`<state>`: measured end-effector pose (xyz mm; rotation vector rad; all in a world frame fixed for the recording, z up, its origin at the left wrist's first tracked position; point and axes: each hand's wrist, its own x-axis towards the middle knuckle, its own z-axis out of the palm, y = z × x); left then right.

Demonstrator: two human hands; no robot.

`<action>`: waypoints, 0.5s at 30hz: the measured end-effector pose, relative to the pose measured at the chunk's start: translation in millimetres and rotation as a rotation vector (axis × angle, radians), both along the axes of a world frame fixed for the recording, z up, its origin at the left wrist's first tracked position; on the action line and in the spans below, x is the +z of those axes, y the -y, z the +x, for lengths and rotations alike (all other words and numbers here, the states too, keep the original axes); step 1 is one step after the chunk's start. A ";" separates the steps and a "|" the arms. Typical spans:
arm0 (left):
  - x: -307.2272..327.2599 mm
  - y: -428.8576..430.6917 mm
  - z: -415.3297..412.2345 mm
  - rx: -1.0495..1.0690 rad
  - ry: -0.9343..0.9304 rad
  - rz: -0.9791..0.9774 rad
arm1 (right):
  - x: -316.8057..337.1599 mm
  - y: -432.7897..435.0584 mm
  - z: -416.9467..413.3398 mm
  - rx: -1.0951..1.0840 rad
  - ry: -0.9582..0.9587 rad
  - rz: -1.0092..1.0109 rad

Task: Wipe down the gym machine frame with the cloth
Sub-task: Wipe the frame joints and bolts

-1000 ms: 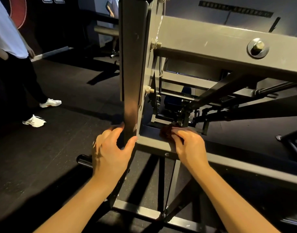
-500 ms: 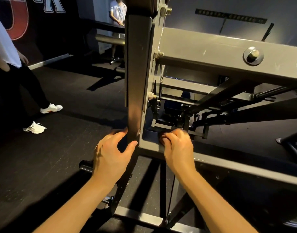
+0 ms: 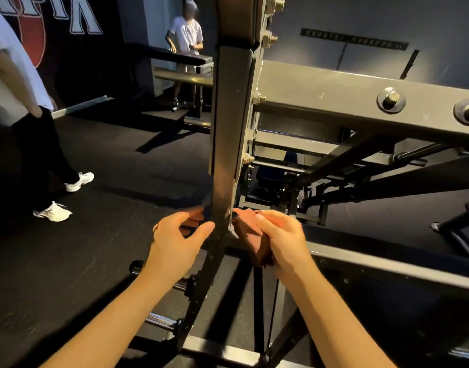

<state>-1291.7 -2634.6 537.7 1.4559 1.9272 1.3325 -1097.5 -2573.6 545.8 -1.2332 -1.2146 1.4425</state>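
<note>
Left hand [image 3: 180,240] grip clasps frame post [image 3: 228,128]; right hand [image 3: 284,240] grip clutches cloth [image 3: 250,235] against post's right edge.

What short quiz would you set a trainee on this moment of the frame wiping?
1. True or false: the right hand holds the cloth.
2. The left hand grips: A the upright post; B a bottle; C a dumbbell.
3. Fill in: the cloth lies against the post's ___ side.
Key: 1 true; 2 A; 3 right.
</note>
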 end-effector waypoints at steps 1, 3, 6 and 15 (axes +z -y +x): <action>1.7 2.0 -2.4 -0.043 0.040 -0.004 | 0.7 2.9 -0.9 0.029 -0.051 -0.026; 5.4 5.4 -5.9 -0.198 0.101 -0.031 | 3.3 8.3 -3.4 0.135 -0.107 -0.027; 12.0 6.9 -9.7 -0.395 0.147 -0.082 | 8.3 14.5 -8.3 0.215 -0.127 0.013; 10.1 10.9 -13.6 -0.435 0.367 -0.150 | -7.0 30.3 2.4 0.235 -0.212 -0.065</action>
